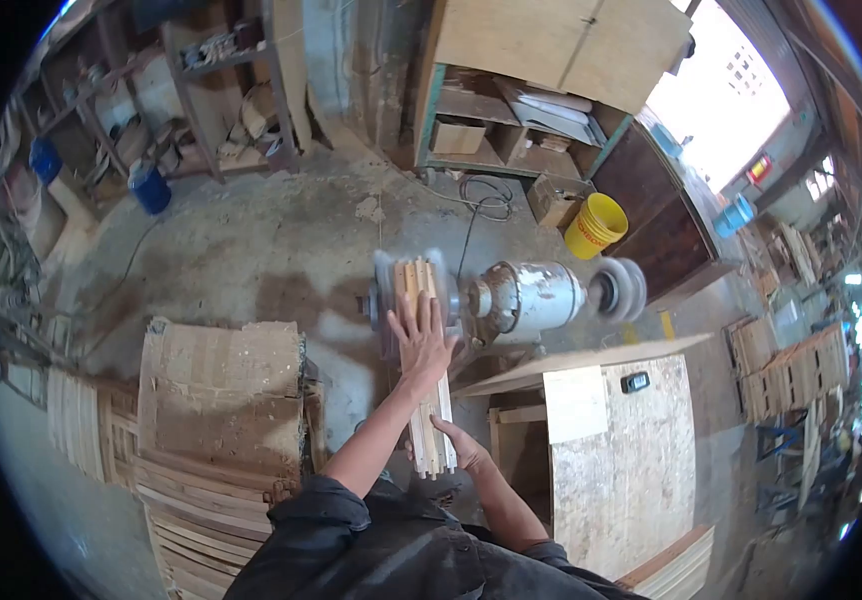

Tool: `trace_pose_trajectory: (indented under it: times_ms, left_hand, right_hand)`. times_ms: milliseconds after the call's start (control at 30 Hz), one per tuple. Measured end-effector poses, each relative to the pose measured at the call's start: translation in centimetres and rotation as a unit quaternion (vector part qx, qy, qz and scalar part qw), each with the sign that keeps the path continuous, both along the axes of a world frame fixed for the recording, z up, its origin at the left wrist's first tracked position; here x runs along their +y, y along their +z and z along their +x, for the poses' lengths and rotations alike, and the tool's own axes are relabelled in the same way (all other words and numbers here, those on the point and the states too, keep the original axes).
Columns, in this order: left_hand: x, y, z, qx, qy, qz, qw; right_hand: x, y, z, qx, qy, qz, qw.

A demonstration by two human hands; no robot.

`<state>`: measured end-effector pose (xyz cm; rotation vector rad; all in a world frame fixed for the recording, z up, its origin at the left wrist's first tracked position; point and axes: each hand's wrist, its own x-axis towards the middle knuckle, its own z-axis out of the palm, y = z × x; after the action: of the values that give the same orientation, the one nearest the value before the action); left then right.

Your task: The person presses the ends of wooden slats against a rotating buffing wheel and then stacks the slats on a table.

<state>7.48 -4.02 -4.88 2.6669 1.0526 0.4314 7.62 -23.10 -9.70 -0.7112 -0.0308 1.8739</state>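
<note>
Okay, left hand point(424, 340) laid open over wood strips point(431, 425) at blurred wheel point(442, 292), right hand point(465, 447) closed on near end.

Narrow pale wooden strips point(433, 450), bare, matt. Rounded grey metal motor housing point(536, 297), paint worn, patchy. Round yellow bucket point(597, 226), smooth, apparently plastic. Wide pale wooden tabletop point(631, 460), stained, scuffed. Brown cardboard-like sheet point(223, 375) over the stack at left, matt, spotted. Grey concrete-like floor point(281, 240), rough, stained. Dark cloth garment point(381, 550), matt, creased.
</note>
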Motion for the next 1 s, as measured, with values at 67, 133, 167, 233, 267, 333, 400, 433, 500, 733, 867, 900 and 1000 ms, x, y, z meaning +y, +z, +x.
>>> trace_pose_trajectory:
  times_ms: [67,133,167,233,267,333,400,433,500,733,867,900,1000]
  left_hand:
    - [-2.3,1.9,-0.2,-0.011,0.085,0.022,0.996]
    - [-3.7,0.8,-0.7,-0.132,0.153,-0.022,0.979]
    - [-4.7,1.9,-1.2,-0.143,0.195,-0.184,0.953]
    - [-5.2,0.3,-2.0,-0.231,0.224,-0.172,0.931]
    - [-4.7,-2.5,-3.0,-0.336,0.193,-0.246,0.889]
    - [-12.4,4.0,-3.5,-0.398,0.105,-0.435,0.801]
    - [-17.8,4.6,-3.2,-0.396,0.051,-0.474,0.785]
    - [-20.3,5.1,-2.6,-0.394,0.009,-0.537,0.746]
    - [-25.8,6.0,-0.8,-0.368,-0.061,-0.636,0.676]
    - [-35.9,7.8,9.4,-0.249,-0.186,-0.808,0.501]
    - [-38.4,0.2,15.6,-0.086,-0.274,-0.820,0.496]
    - [-38.9,-1.4,16.6,-0.052,-0.313,-0.781,0.538]
    - [-40.1,-2.3,17.8,0.061,-0.355,-0.603,0.712]
  right_hand:
    - [-1.9,-0.6,0.3,-0.019,0.027,-0.016,0.999]
    - [-4.4,-0.7,0.4,-0.111,0.027,-0.016,0.993]
    - [-5.9,2.4,1.1,-0.283,0.068,-0.030,0.956]
    - [-9.9,5.2,2.4,-0.418,0.133,-0.037,0.898]
    - [-12.2,5.7,2.8,-0.470,0.135,-0.030,0.872]
    - [-18.5,6.1,2.9,-0.527,0.065,0.019,0.847]
    - [-26.2,10.0,2.5,-0.503,-0.009,-0.023,0.864]
    - [-29.5,11.2,2.0,-0.487,-0.036,-0.036,0.872]
    - [-35.5,9.3,0.0,-0.520,-0.139,-0.078,0.839]
    - [-49.6,8.0,-7.0,-0.734,-0.259,-0.389,0.493]
    - [-52.7,2.6,-8.8,-0.752,-0.285,-0.481,0.348]
    - [-52.8,2.2,-9.0,-0.738,-0.295,-0.492,0.355]
    - [-52.4,1.3,-8.5,-0.738,-0.304,-0.513,0.316]
